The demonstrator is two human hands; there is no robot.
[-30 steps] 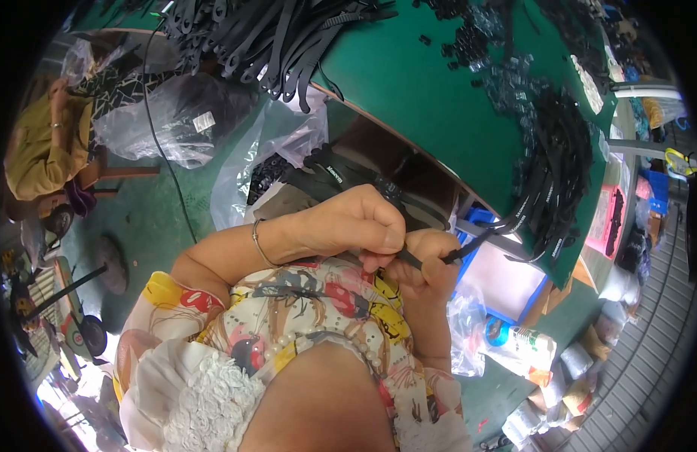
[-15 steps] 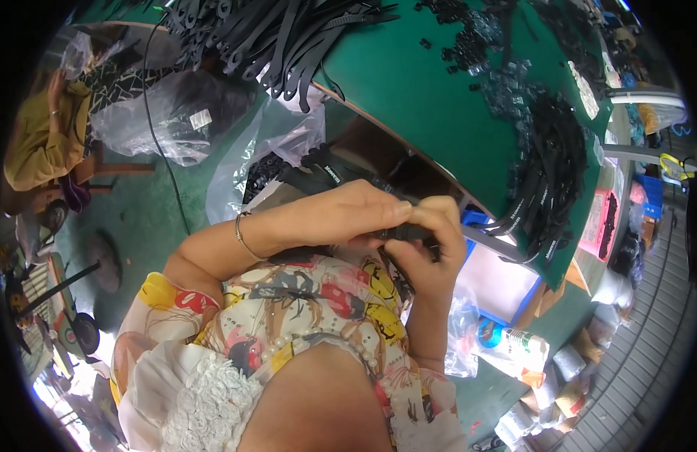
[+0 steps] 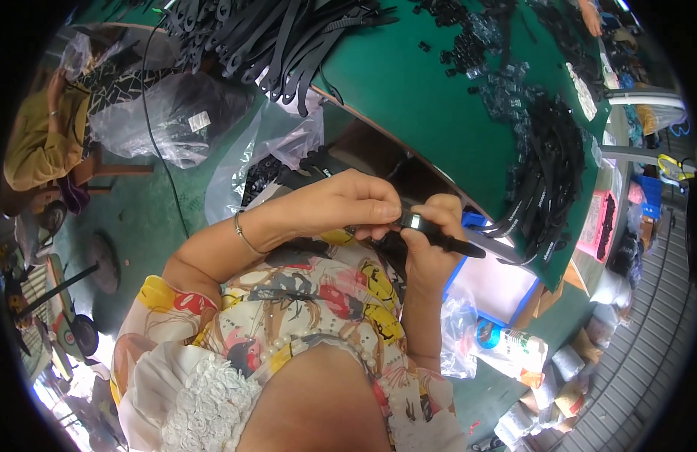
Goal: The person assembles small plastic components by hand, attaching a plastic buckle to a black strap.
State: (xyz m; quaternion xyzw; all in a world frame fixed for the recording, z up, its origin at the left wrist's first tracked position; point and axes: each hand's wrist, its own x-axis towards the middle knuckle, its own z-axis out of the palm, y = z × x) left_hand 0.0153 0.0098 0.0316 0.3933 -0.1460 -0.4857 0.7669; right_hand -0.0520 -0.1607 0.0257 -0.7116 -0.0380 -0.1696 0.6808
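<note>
In front of my chest, both hands work on a black strap [image 3: 461, 245] with a small dark buckle-like piece [image 3: 415, 221] that catches the light. My left hand [image 3: 356, 205] pinches one end of it, fingertips against the small piece. My right hand [image 3: 433, 239] grips it between thumb and bent fingers, and the strap's free end sticks out beyond them to the right. The part of the strap under my left fingers is hidden.
A green table [image 3: 409, 83] carries a heap of black straps [image 3: 288, 38], dark small parts [image 3: 469, 45] and a second strap bundle [image 3: 548, 181]. Below its edge stands a blue-rimmed white tray [image 3: 499, 275]. A plastic bag [image 3: 269, 147] lies behind my left forearm. Another person [image 3: 47, 135] sits far left.
My hands have turned, bringing the small piece and the strap's free end into view. The left hand has shifted slightly left. Another person's hand appears at the top right.
</note>
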